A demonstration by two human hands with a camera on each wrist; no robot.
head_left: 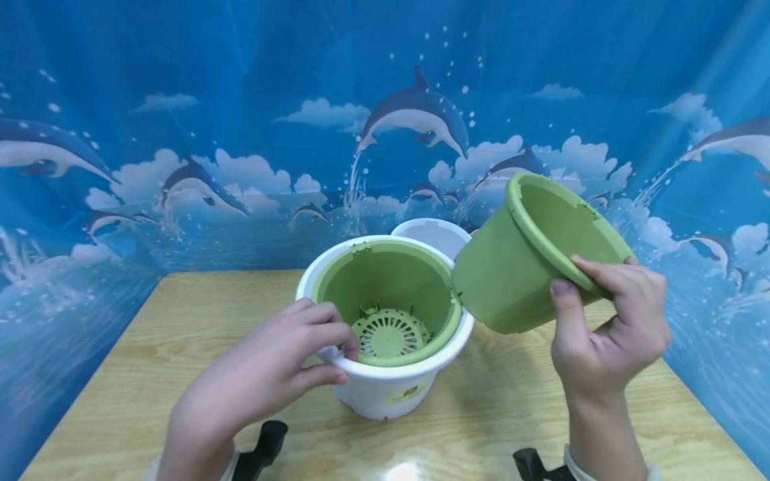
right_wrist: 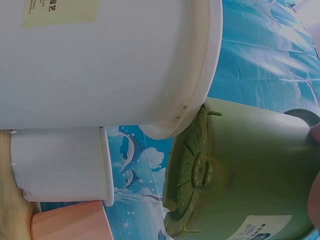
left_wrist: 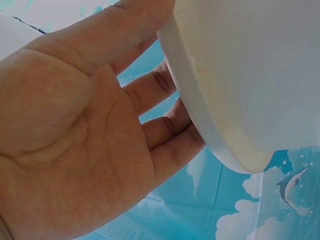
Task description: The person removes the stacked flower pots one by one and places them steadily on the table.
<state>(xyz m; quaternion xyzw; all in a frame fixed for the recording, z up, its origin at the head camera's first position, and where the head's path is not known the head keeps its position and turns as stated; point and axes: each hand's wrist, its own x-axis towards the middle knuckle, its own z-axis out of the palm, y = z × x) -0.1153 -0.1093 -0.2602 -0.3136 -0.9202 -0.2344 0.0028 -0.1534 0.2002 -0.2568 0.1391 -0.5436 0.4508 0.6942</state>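
Note:
A large white plastic pot (head_left: 375,394) stands on the table with a green slotted-bottom pot (head_left: 355,274) nested inside it. My left hand (head_left: 283,354) grips its near-left rim, fingers hooked over the edge and thumb below; the left wrist view shows this white rim (left_wrist: 195,95) against the fingers. To the right, another green pot (head_left: 499,274) is held up and tilted, its rim pinched by my right hand (head_left: 613,327). Its base meets the white pot's rim in the head view. A pale label (right_wrist: 262,227) and slotted base (right_wrist: 192,172) show on it.
Behind the large pot stands a smaller white pot (head_left: 430,230), mostly hidden in the head view. An orange pot (right_wrist: 75,222) sits beside it in the right wrist view. The wooden table (head_left: 210,314) backs onto a blue dolphin-print curtain (head_left: 271,100).

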